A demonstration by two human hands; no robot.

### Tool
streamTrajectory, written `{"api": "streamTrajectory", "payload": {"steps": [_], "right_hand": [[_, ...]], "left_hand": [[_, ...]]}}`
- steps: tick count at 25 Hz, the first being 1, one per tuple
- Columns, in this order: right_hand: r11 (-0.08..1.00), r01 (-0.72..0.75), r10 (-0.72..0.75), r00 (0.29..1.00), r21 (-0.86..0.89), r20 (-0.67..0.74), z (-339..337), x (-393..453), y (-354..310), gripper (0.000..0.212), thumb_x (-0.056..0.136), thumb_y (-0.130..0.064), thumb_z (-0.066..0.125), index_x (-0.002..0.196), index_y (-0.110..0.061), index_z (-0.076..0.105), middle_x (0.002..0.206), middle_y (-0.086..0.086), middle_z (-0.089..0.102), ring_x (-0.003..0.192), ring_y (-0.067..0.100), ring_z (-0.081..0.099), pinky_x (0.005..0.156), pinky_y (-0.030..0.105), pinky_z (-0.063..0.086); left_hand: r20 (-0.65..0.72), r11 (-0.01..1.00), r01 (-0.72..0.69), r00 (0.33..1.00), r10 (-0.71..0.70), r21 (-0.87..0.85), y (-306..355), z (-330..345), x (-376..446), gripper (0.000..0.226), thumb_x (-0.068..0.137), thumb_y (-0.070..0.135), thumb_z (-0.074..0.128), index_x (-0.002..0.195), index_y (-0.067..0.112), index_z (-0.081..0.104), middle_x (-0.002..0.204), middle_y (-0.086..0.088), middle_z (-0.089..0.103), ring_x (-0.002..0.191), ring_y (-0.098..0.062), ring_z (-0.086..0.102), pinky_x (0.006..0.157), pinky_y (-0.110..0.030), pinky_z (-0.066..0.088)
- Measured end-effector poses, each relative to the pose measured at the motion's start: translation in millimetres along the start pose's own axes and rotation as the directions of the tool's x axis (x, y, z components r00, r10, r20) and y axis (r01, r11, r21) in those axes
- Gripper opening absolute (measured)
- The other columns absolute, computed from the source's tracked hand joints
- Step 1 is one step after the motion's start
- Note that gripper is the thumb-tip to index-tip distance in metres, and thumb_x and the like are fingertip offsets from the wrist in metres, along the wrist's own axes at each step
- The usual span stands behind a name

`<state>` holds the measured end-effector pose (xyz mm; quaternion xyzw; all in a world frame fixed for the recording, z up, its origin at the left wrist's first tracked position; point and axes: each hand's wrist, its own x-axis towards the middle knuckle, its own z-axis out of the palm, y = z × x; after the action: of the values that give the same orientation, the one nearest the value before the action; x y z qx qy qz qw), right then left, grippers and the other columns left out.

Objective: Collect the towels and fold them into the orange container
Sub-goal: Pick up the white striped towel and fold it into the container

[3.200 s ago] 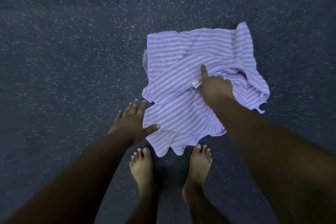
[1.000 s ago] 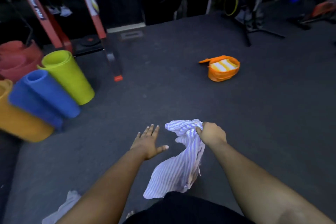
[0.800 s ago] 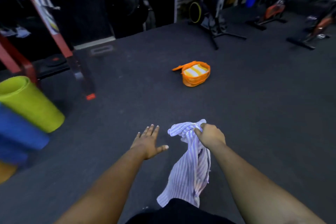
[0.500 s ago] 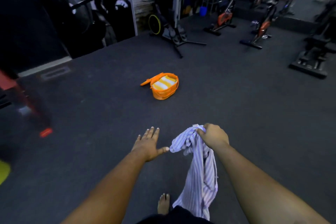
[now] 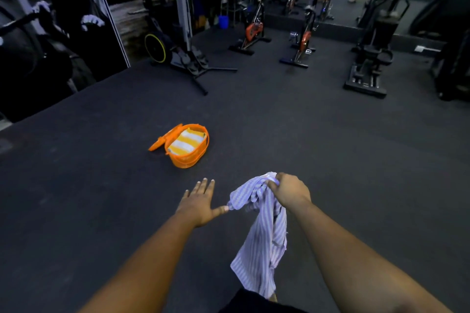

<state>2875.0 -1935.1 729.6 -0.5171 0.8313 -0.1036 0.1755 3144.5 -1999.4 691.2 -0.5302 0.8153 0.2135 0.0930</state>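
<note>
the right hand grips the bunched top of the purple striped towel, which hangs down in the air. the left hand is flat with fingers spread, holding nothing. the orange container sits on the dark floor ahead, with a yellow striped towel inside.

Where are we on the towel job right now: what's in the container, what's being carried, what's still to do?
Done: a folded yellow-and-white striped towel already lies in the orange container, whose lid hangs open at its side. In hand: the right hand grips a purple striped towel, bunched and hanging unfolded; the left hand is open beside it. Left: carry it across the floor, fold it and put it in.
</note>
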Motion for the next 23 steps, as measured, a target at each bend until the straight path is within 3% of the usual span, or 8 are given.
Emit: {"api": "streamTrajectory", "payload": {"steps": [6,10,14,16,19,23], "right_hand": [[0.997,0.065,-0.065,0.998,0.033,0.005,-7,124,-19,0.038,0.098,-0.055,0.047,0.106,-0.022,0.064,0.106,0.004,0.071,0.097,0.03,0.067,0.073,0.033,0.047],[0.989,0.148,-0.15,0.986,0.022,0.07,-14,211,-35,0.037,0.097,-0.055,0.048,0.108,-0.023,0.064,0.107,0.004,0.071,0.097,0.03,0.068,0.077,0.035,0.052],[0.968,0.25,-0.25,0.963,0.008,0.1,-17,292,-54,0.038,0.097,-0.056,0.049,0.102,-0.022,0.064,0.104,0.005,0.07,0.095,0.03,0.067,0.074,0.034,0.05],[0.958,0.286,-0.287,0.95,0.026,0.121,-16,326,-67,0.04,0.097,-0.058,0.05,0.101,-0.02,0.063,0.102,0.005,0.07,0.095,0.031,0.067,0.072,0.034,0.048],[0.945,0.324,-0.326,0.937,0.036,0.128,-14,375,-89,0.038,0.097,-0.057,0.05,0.098,-0.021,0.062,0.095,0.003,0.068,0.089,0.028,0.066,0.069,0.033,0.047],[0.911,0.362,-0.384,0.919,0.198,0.087,-11,444,-128,0.039,0.095,-0.049,0.058,0.067,-0.026,0.044,0.065,-0.007,0.053,0.064,0.017,0.053,0.055,0.032,0.037]], "left_hand": [[-0.003,0.997,0.072,0.997,-0.072,0.023,-9,-38,104,0.116,0.079,0.091,0.035,0.163,0.024,-0.009,0.17,-0.002,-0.014,0.158,-0.019,-0.008,0.127,-0.048,0.006],[-0.009,0.986,0.165,0.986,-0.165,-0.022,-16,-66,159,0.141,0.047,0.102,0.011,0.163,0.025,-0.01,0.171,-0.002,-0.013,0.158,-0.019,-0.006,0.127,-0.049,0.007],[-0.015,0.967,0.25,0.968,-0.251,-0.043,-23,-84,213,0.114,0.081,0.09,0.036,0.163,0.024,-0.008,0.171,-0.002,-0.011,0.158,-0.021,-0.004,0.127,-0.05,0.008],[-0.006,0.958,0.278,0.96,-0.279,-0.066,-29,-90,236,0.11,0.085,0.085,0.04,0.163,0.024,-0.009,0.171,-0.002,-0.012,0.158,-0.02,-0.005,0.126,-0.049,0.007],[0.018,0.945,0.316,0.949,-0.316,-0.082,-42,-101,273,0.112,0.083,0.087,0.039,0.163,0.025,-0.01,0.171,-0.002,-0.013,0.158,-0.021,-0.005,0.127,-0.049,0.007],[0.026,0.925,0.342,0.939,-0.343,-0.166,-72,-112,336,0.134,0.057,0.103,0.018,0.163,0.025,-0.007,0.171,0.0,-0.012,0.158,-0.021,-0.004,0.127,-0.05,0.008]]}}
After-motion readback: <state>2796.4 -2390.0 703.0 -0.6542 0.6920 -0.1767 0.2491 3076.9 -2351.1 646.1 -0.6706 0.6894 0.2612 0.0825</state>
